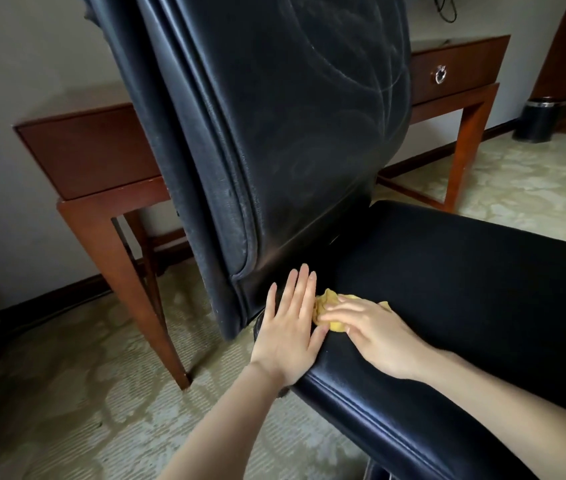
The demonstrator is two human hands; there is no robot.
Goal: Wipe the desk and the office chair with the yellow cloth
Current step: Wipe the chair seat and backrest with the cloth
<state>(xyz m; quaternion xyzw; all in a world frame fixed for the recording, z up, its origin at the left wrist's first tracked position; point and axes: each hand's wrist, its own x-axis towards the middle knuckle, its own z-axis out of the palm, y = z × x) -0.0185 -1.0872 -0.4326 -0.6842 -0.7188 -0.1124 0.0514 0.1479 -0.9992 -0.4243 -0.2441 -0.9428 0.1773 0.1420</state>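
- The crumpled yellow cloth (328,299) lies on the black leather seat (465,271) of the office chair. It sits at the seat's rear corner, just inside the side edge nearest the person and close to the foot of the backrest.
- The right hand (378,336) lies on top of the cloth with its fingers nearly straight and spread, pressing it flat onto the leather rather than gripping it. This suits pushing it along the seat. Whether the thumb tucks in an edge cannot be told.
- The left hand (290,327) rests flat over that same side edge, its fingers straight and pointing at the backrest, just beside the cloth and holding nothing. It probably steadies the chair against the push.
- The tall black leather backrest (274,116) shows pale curved streaks, which look like wiping marks, so the chair part of the job seems well along.
- The reddish-brown wooden desk (84,154) stands behind the chair against the wall, with a metal ring pull (440,75) on its drawer.
- A dark round waste bin (537,119) stands on the pale patterned carpet (67,393), beyond the desk's far end.
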